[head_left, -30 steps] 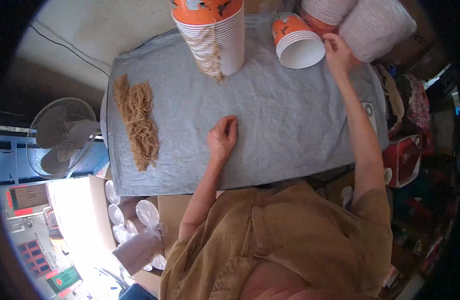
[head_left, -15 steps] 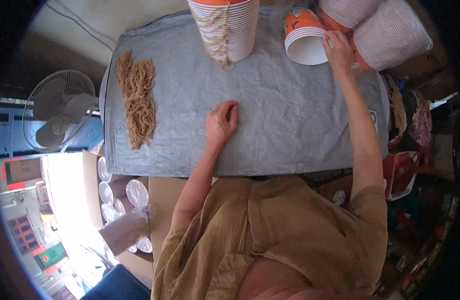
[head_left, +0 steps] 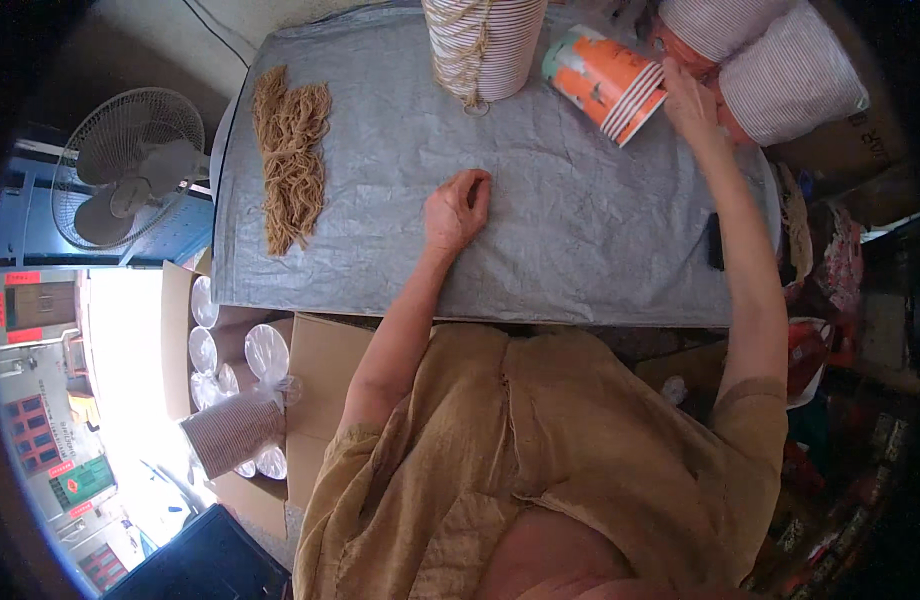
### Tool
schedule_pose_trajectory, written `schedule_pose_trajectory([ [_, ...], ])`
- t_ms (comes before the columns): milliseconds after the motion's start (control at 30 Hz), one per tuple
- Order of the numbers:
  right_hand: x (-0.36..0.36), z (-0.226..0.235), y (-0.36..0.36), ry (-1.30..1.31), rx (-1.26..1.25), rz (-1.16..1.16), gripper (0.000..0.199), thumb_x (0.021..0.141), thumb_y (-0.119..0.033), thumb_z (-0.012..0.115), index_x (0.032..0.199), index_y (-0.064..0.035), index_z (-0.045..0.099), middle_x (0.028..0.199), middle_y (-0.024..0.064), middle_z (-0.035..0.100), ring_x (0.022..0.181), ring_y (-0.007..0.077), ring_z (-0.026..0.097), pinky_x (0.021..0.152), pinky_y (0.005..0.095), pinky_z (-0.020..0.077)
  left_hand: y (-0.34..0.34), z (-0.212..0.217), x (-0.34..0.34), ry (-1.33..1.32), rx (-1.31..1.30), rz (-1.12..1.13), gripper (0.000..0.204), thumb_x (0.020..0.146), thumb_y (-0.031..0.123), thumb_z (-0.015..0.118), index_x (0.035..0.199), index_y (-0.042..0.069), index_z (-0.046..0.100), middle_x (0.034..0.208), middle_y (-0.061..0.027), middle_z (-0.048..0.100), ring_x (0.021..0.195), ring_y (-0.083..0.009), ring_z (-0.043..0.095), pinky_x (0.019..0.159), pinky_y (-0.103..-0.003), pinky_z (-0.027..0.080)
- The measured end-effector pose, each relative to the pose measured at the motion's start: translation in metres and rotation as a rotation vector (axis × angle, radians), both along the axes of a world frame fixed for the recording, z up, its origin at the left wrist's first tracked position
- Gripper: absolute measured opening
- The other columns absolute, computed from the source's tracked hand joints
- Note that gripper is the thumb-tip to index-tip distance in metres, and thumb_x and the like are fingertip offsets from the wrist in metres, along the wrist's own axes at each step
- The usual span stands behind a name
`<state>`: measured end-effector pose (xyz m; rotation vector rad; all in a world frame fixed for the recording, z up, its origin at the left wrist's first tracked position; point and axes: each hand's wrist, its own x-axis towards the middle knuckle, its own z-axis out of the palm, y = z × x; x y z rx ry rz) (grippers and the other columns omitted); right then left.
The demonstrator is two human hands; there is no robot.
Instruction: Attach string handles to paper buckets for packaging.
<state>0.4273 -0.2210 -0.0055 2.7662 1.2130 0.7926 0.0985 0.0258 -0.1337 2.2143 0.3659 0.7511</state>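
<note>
My right hand pinches the rim of a short stack of orange paper cups. The stack tilts, with its rims toward the lower right and its base to the upper left. Some of my right fingers are hidden behind the rims. My left hand rests in the middle of the grey sheet on the table, fingers curled in, with nothing visible in them. Beyond it stands a tall stack of cups with twine strands along its side.
A bundle of brown twine lies on the left of the sheet. More wrapped cup stacks lean at the far right. A fan stands at left, above an open carton of bagged cups. A dark object lies by my right forearm.
The short cup stack has turned in my right hand: its open mouth showed before, its printed side shows now. My left hand stays in place on the sheet. The whole view has shifted slightly.
</note>
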Motion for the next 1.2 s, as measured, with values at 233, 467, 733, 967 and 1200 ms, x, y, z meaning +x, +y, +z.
schedule_pose_trajectory([
  [233, -0.023, 0.011, 0.013, 0.030, 0.012, -0.064, 0.022, 0.095, -0.015, 0.046, 0.105, -0.0019, 0.061, 0.095, 0.0249, 0.068, 0.084, 0.0425, 0.068, 0.071, 0.0516, 0.0547, 0.001, -0.012, -0.009, -0.033, 0.003, 0.048, 0.010, 0.088, 0.014, 0.065, 0.095, 0.008, 0.068, 0.091, -0.0156, 0.070, 0.079, -0.0364, 0.068, 0.068, -0.042, 0.054],
  [467, 0.022, -0.016, -0.032, 0.233, 0.264, -0.380, 0.033, 0.092, -0.026, 0.057, 0.099, 0.0054, 0.068, 0.097, 0.0319, 0.066, 0.094, 0.0473, 0.066, 0.079, 0.0542, 0.0511, -0.008, -0.008, -0.026, -0.091, -0.051, 0.000, 0.012, 0.087, 0.011, 0.066, 0.097, 0.005, 0.069, 0.088, -0.0158, 0.069, 0.076, -0.0329, 0.068, 0.068, -0.039, 0.054],
  [733, 0.002, -0.009, -0.003, 0.173, 0.320, -0.333, 0.034, 0.090, -0.022, 0.053, 0.100, 0.0086, 0.063, 0.096, 0.0320, 0.066, 0.088, 0.0467, 0.066, 0.075, 0.0533, 0.0509, 0.010, 0.004, -0.102, 0.031, -0.305, 0.049, 0.018, 0.090, 0.016, 0.067, 0.104, 0.005, 0.071, 0.088, -0.0115, 0.073, 0.077, -0.0170, 0.070, 0.071, -0.032, 0.055],
  [967, -0.008, -0.016, -0.045, 0.582, 0.890, -0.246, 0.031, 0.094, -0.023, 0.055, 0.102, 0.0066, 0.061, 0.086, 0.0171, 0.068, 0.077, 0.0260, 0.066, 0.070, 0.0384, 0.0496, 0.113, 0.003, -0.150, -0.130, -0.110, 0.522, 0.016, 0.089, 0.012, 0.069, 0.101, 0.003, 0.071, 0.088, -0.0125, 0.071, 0.071, -0.0201, 0.069, 0.065, -0.031, 0.055],
  [1200, -0.103, 0.015, -0.049, 0.243, 0.854, -0.212, 0.032, 0.096, -0.018, 0.056, 0.116, 0.0070, 0.060, 0.097, 0.0183, 0.070, 0.086, 0.0240, 0.067, 0.076, 0.0359, 0.0507, 0.170, 0.021, -0.138, -0.132, 0.240, 0.592, 0.011, 0.083, 0.007, 0.069, 0.094, 0.005, 0.072, 0.079, -0.0134, 0.063, 0.071, -0.0281, 0.064, 0.063, -0.040, 0.050],
])
